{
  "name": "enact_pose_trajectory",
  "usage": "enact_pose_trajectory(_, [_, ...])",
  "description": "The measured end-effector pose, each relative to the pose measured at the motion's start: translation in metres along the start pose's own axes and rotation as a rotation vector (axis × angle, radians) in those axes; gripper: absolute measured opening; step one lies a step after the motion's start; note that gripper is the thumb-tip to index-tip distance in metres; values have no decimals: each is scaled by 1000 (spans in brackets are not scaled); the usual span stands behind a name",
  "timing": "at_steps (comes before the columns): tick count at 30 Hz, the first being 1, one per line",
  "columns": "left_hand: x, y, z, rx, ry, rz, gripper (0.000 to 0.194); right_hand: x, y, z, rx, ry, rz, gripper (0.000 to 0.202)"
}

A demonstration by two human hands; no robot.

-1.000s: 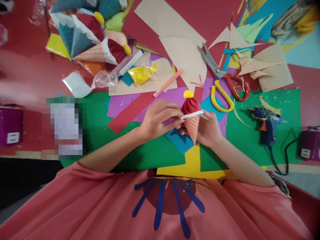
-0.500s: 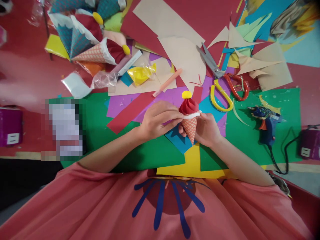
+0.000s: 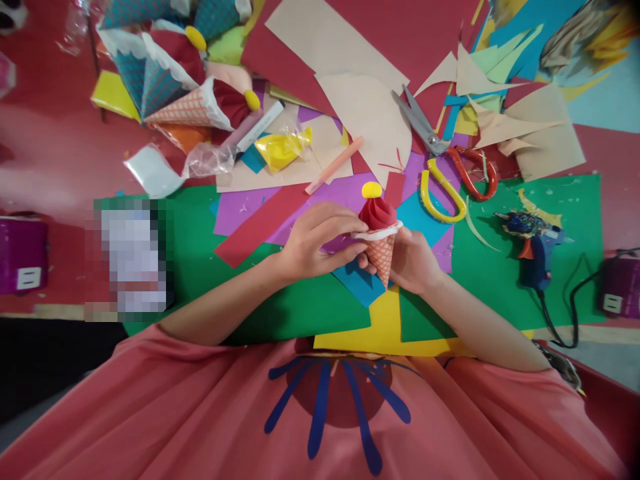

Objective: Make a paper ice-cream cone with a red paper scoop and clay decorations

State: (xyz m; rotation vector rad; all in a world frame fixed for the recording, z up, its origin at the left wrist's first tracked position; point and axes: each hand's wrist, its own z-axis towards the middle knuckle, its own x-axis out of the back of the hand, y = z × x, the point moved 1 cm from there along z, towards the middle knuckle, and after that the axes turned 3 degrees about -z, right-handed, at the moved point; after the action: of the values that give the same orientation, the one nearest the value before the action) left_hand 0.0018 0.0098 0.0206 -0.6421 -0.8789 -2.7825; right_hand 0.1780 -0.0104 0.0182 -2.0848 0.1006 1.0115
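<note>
A small paper ice cream cone point(image 3: 381, 257) is held upright between my hands, its orange lattice pattern tapering to a point at the bottom. Red folded paper point(image 3: 377, 213) forms its top, with a yellow oval piece point(image 3: 371, 191) above. Around the cone's mouth runs a white clay-like strip point(image 3: 383, 233). My right hand point(image 3: 414, 259) is closed round the cone from the right, its fingers partly behind it. From the left, my left hand point(image 3: 323, 240) pinches the strip's left end between thumb and fingers.
Scissors point(image 3: 435, 143) with red and yellow handles lie open beyond my right hand. A blue glue gun point(image 3: 537, 257) with its cord is at the right. Finished cones point(image 3: 187, 107), a yellow clay packet point(image 3: 284, 148) and paper scraps lie at the back. Green sheets point(image 3: 280, 307) cover the near table.
My left fingers have drawn the strip's end slightly outward to the left, away from the cone's rim. My right hand keeps its hold on the cone.
</note>
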Motion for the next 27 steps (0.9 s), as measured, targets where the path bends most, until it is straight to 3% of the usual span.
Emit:
enact_pose_trajectory(10, [2,1,1,119,20,-58,21,-1,11,0,214,191,-129,55])
enact_pose_trajectory(21, [3,2,1,-84,28,32,7,-2,17,0,218,166,-206,53])
enact_pose_trajectory(27, [1,1,-2,-43,30,95,9,-4,17,-2,212,217,-227,51])
